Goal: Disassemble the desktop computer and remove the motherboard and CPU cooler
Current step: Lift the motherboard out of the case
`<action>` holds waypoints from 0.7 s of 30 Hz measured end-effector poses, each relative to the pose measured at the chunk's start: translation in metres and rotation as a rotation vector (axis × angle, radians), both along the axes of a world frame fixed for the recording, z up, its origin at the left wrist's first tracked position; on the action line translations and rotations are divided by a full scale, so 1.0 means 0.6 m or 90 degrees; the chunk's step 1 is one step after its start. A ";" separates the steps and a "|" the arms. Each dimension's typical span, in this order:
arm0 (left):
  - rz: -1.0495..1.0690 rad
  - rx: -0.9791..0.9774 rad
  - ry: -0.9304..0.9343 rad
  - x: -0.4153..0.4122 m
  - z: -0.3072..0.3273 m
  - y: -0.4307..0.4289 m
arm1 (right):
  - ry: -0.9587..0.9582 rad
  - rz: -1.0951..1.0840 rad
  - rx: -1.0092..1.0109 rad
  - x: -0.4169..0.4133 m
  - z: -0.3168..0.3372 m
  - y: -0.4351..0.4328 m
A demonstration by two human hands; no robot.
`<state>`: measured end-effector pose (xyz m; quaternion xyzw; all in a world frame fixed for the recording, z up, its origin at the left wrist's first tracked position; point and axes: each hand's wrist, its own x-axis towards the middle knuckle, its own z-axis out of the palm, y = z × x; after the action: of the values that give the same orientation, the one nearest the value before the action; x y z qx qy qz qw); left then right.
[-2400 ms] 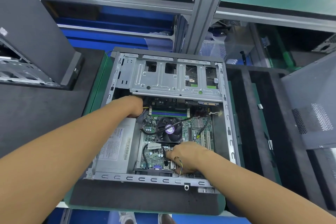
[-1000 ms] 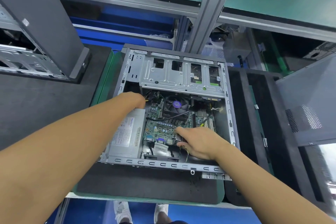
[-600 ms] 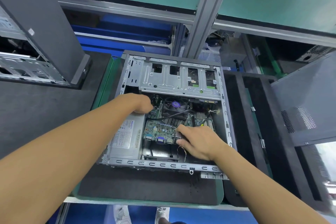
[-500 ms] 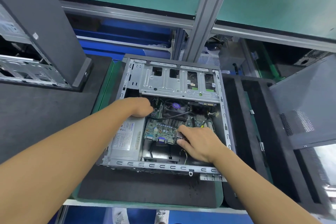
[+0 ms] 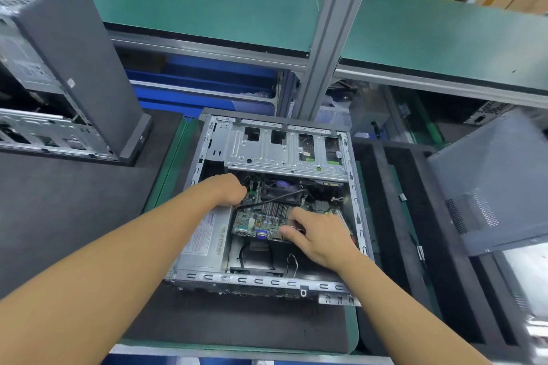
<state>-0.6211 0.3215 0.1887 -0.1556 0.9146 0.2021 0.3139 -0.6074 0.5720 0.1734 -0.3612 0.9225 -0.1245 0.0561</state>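
Note:
An open desktop case point(image 5: 358, 216) lies on its side on a dark foam mat. Inside it the green motherboard point(image 5: 258, 221) is tilted, its near port edge raised above the case floor. The CPU cooler point(image 5: 281, 190), a black fan over a finned heatsink, sits on the board under the silver drive cage point(image 5: 281, 151). My left hand point(image 5: 228, 190) grips the board's far left edge beside a black cable. My right hand point(image 5: 317, 234) holds the near right edge, thumb on the port side and fingers over the top. The board's right part is hidden by my right hand.
A silver power supply point(image 5: 204, 240) fills the case's left side. Another open case point(image 5: 59, 83) stands upright at the left. A grey side panel point(image 5: 489, 181) leans at the right. A vertical aluminium post point(image 5: 326, 32) and a green shelf rise behind the case.
The motherboard went from lying flat to tilted, with its near edge lifted and slid away from the rear wall. Both hands stayed on it. The camera tipped up.

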 end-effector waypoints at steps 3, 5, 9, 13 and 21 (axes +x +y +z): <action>0.018 -0.004 -0.048 -0.005 0.007 0.011 | -0.007 0.000 0.013 0.009 -0.001 -0.006; 0.023 -0.012 -0.067 -0.009 0.006 0.012 | -0.010 0.009 0.024 0.011 -0.001 -0.013; 0.042 -0.030 -0.088 -0.014 0.001 0.015 | -0.016 0.014 0.025 0.008 0.004 -0.014; 0.030 -0.066 -0.088 -0.025 -0.014 0.010 | -0.030 0.023 0.029 0.012 0.008 -0.015; 0.100 0.019 -0.100 -0.023 -0.019 -0.001 | 0.027 0.013 0.082 0.024 0.000 -0.031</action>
<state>-0.6348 0.3209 0.1773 -0.2377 0.8689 0.2272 0.3699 -0.5931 0.5533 0.1736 -0.3687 0.9258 -0.0569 0.0609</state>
